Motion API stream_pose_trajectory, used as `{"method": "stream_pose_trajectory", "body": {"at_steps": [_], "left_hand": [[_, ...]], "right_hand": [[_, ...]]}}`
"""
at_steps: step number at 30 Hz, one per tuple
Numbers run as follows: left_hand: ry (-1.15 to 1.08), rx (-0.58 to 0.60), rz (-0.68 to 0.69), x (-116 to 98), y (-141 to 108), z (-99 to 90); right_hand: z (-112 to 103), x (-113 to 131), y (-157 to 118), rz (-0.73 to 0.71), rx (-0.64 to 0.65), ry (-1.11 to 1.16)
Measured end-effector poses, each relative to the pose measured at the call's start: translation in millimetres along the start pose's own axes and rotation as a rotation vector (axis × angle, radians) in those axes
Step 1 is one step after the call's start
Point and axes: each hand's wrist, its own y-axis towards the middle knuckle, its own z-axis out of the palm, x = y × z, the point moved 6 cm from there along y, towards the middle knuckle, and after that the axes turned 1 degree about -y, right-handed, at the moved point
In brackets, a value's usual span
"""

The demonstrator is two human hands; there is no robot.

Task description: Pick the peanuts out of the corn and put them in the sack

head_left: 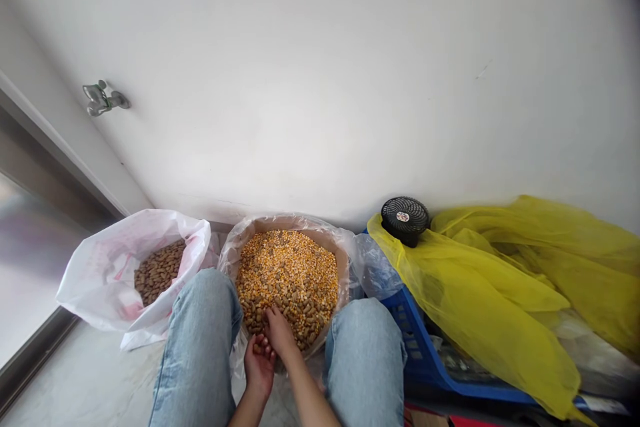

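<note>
A plastic-lined box [344,273] between my knees holds yellow corn kernels [290,260] mixed with brown pellets [313,310], which lie mostly near its front. My left hand [260,361] is palm up at the box's near edge, its fingers curled around something too small to make out. Just above and to the right, my right hand [278,330] reaches into the mix, fingertips pinched together at the brown pieces; what they hold is hidden. Left of the box, a white plastic bag [100,273] stands open with more brown pellets [160,272] inside.
To the right, a blue basket [417,340] is partly covered by yellow mesh cloth [480,287], with a small black fan [405,217] at its back. A white wall [320,80] with a metal tap [105,99] rises behind. My knees flank the box.
</note>
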Motion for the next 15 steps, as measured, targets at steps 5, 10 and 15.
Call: {"method": "stream_pose_trajectory", "body": {"at_steps": [5, 10, 15], "left_hand": [[-0.024, 0.015, -0.013, -1, 1, -0.9], [-0.017, 0.040, 0.021, -1, 5, 1.8], [-0.014, 0.084, 0.004, 1, 8, 4.6]], "right_hand": [[-14, 4, -1, 0.035, -0.093, 0.092], [-38, 15, -21, 0.046, -0.200, 0.189], [-38, 31, -53, 0.029, -0.199, 0.331]]}}
